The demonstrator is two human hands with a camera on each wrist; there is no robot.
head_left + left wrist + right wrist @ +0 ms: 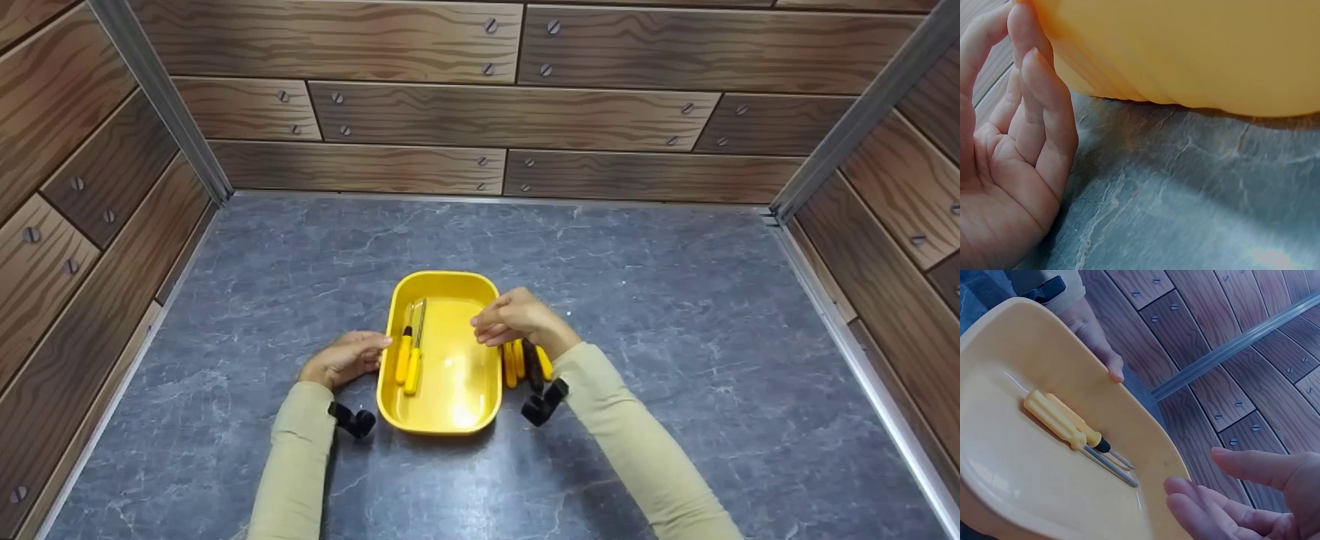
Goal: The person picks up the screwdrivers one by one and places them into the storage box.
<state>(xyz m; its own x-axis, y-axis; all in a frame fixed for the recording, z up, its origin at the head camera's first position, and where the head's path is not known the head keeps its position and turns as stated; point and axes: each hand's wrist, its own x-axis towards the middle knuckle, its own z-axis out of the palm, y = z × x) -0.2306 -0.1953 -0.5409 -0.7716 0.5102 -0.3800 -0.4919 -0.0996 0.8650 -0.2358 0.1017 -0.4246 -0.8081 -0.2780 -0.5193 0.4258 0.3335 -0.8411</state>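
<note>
Pinching the left rim of the yellow tray (442, 283), our left hand (346, 360) has its fingertips against the outer wall. Our right hand (521, 319) holds nothing; its fingers are loosely bent over the tray's right side, with the thumb apart from them. The tray rests upright on the marbled tabletop (675, 300), and along its left side lie two screwdrivers (405, 358), shafts pointing away from us. Just outside the right wall, partly hidden by our right arm, lie more tools (511, 364) with yellow and black handles. We judge the tray to be light, stiff plastic, likely to slide if bumped, so a pinch on its rim suits it. The screwdrivers seem rigid and hard to damage, with smooth shafts that may slip; we would grasp the ridged handles, where fingers find better purchase.
</note>
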